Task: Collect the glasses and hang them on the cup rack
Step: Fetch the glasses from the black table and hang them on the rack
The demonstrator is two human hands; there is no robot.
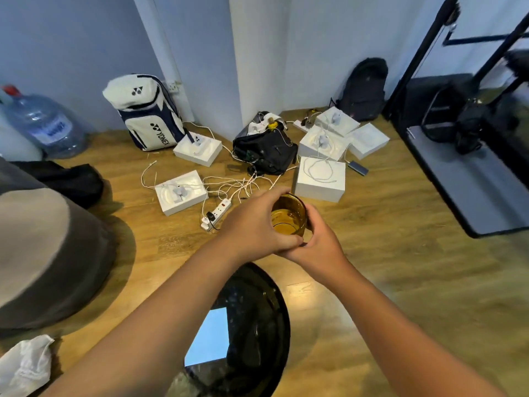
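Both hands meet in the middle of the view around an amber glass (289, 217), held upright above the wooden floor (400, 253). The left hand (254, 227) curls its fingers round the glass's left side; the right hand (320, 242) wraps the right side, thumbs touching below the rim. Just beyond, to the left, lies a white power strip (219, 210) amid tangled white cables (237, 184) and open white boxes (319, 179). Farther off sit a black bag (264, 150), a white and navy backpack (148, 116) and a water jug (43, 124). Near the person, below the arms, is a round black table (257, 325). A black stand (472, 138) occupies the right side.
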